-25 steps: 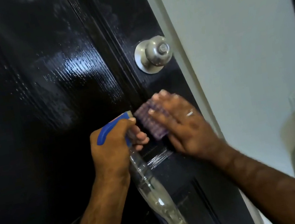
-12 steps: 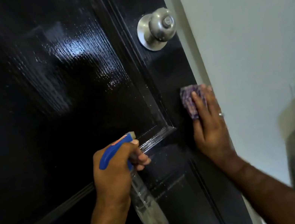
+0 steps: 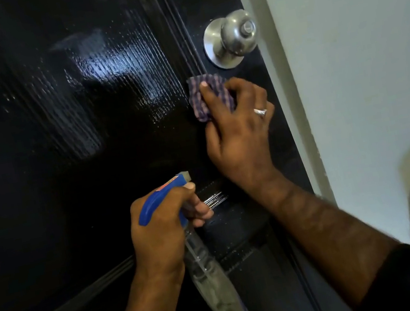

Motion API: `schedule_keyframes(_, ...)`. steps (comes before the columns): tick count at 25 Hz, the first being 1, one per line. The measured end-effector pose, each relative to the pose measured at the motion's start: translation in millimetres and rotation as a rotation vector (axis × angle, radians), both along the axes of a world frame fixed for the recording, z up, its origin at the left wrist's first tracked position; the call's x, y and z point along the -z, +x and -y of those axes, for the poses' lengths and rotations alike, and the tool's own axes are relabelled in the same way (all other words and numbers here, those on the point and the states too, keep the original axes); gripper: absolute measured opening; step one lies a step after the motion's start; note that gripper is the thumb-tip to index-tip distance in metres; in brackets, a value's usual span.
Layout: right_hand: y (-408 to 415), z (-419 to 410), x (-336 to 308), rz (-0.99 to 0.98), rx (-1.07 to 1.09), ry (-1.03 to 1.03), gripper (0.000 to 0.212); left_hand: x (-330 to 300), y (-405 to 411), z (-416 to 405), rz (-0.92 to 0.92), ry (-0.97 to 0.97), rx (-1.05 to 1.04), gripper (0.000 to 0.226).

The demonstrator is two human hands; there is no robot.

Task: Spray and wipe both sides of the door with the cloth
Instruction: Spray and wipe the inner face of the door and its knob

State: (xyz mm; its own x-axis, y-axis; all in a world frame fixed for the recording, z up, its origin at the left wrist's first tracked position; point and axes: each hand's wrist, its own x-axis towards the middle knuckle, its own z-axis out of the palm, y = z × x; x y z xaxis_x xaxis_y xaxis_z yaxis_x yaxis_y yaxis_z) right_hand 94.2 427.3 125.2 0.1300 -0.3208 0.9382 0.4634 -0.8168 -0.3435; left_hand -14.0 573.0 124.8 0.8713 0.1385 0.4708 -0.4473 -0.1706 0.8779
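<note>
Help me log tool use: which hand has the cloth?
The right hand, wearing a ring, presses the cloth on the door below the knob; the left hand grips the spray bottle.

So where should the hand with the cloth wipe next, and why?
Probably up onto the round silver metal doorknob. The right hand presses the purple checked cloth on the glossy black door just below the knob, and that strip by the edge looks speckled with spray. The left hand only holds the clear blue-topped spray bottle.
</note>
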Motion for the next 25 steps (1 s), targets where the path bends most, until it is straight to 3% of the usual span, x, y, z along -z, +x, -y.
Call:
schedule_keyframes(6, -32, 13, 136, -0.215, 0.047, -0.158, 0.049, 4, 4, -4, 0.007, -0.016, 0.009, 0.034)
schedule_keyframes(8, -28, 15, 129, -0.202, 0.055, -0.162, 0.047, 6, 4, -1, 0.007, -0.009, 0.019, 0.034)
schedule_keyframes(13, -5, 5, 15, -0.052, 0.044, -0.058, 0.044, -3, 7, 5, -0.008, -0.025, 0.024, 0.036)
schedule_keyframes(15, -8, 3, 26, -0.069, 0.017, -0.048, 0.044, -6, 9, 3, 0.001, -0.043, 0.016, 0.035)
schedule_keyframes(20, -36, 11, 143, -0.242, -0.049, -0.103, 0.044, 4, 6, -1, -0.005, -0.046, -0.001, 0.034)
schedule_keyframes(25, -20, 11, 89, -0.191, -0.042, -0.06, 0.041, 21, -5, -18, -0.046, -0.023, -0.062, 0.03)
